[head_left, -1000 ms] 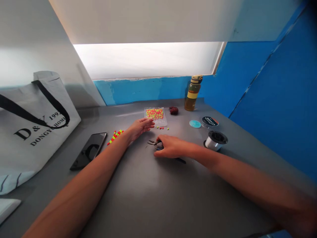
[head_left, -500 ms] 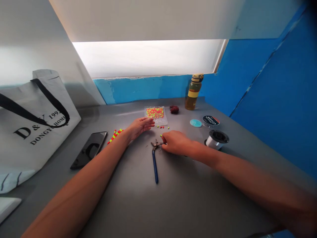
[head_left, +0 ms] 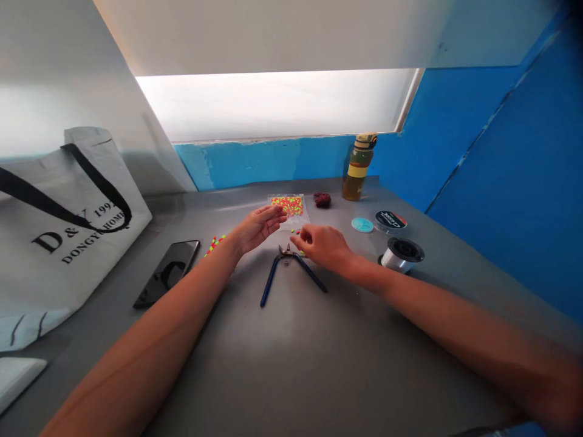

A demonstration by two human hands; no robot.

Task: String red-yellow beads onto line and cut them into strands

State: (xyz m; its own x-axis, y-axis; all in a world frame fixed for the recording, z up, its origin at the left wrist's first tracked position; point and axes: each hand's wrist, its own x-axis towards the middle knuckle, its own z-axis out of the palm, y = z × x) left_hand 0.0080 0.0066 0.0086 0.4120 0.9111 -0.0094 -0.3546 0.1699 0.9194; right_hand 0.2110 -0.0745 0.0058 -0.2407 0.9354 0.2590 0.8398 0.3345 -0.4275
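Observation:
My left hand (head_left: 255, 228) hovers just above the grey table (head_left: 291, 364), fingers loosely curved and apart, pointing at a clear bag of orange and yellow beads (head_left: 288, 205); nothing shows in it. My right hand (head_left: 322, 246) is beside it, fingertips pinched together over a few loose beads (head_left: 295, 232); what they pinch is too small to name. Blue-handled pliers (head_left: 291, 271) lie on the table with their handles spread, the jaws just under my right fingertips. A short string of red and yellow beads (head_left: 214, 244) lies left of my left wrist.
A black phone (head_left: 166, 273) and a white tote bag (head_left: 54, 230) are at the left. At the right are a spool of clear line (head_left: 402, 254), a black-labelled spool (head_left: 390, 220), a pale blue disc (head_left: 362, 224), a dark red lump (head_left: 322, 199) and a bottle (head_left: 359, 167). Blue walls close in the back and right.
My right hand let go of the pliers and moved up to the loose beads; the pliers now lie with both handles spread. My left hand lifted off the table toward the bead bag.

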